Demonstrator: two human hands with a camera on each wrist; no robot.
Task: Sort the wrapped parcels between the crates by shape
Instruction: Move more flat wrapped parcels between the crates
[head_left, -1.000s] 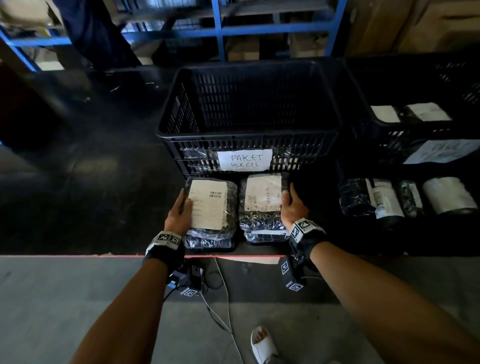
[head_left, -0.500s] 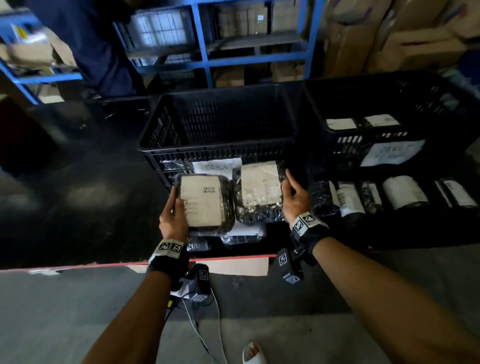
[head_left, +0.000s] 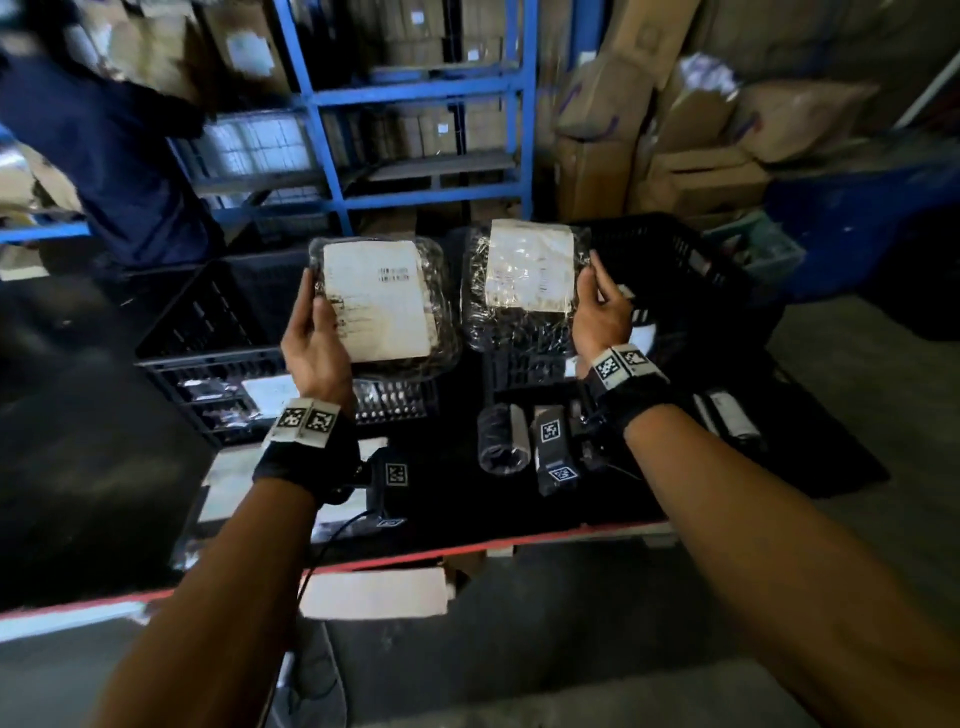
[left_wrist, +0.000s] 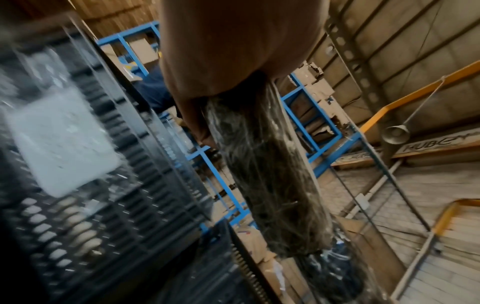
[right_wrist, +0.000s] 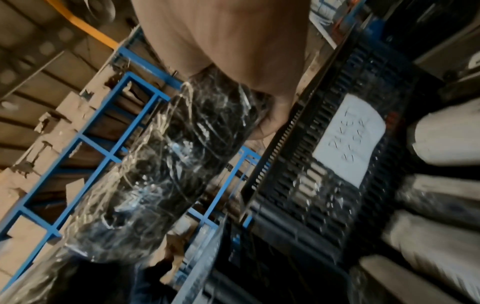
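Observation:
My left hand (head_left: 311, 332) grips a flat black parcel (head_left: 384, 306) in clear wrap with a white label, held up above the left black crate (head_left: 208, 332). My right hand (head_left: 597, 306) grips a second flat wrapped parcel (head_left: 524, 280) by its right edge, raised in front of the right black crate (head_left: 670, 249). In the left wrist view that parcel (left_wrist: 270, 185) shows edge-on below my palm; in the right wrist view the other parcel (right_wrist: 166, 168) does likewise. Several rolled parcels (head_left: 501, 439) lie on the dark table in front of the right crate.
A person in dark blue (head_left: 104, 156) stands at the back left by blue shelving (head_left: 415, 104) stacked with cardboard boxes (head_left: 701, 171). The table's red front edge (head_left: 467, 548) runs below my wrists. A white paper label (right_wrist: 348, 139) hangs on the right crate's front.
Both hands have lifted the two flat parcels off the table, from in front of the left crate up to above crate height. The camera view has tilted upward.

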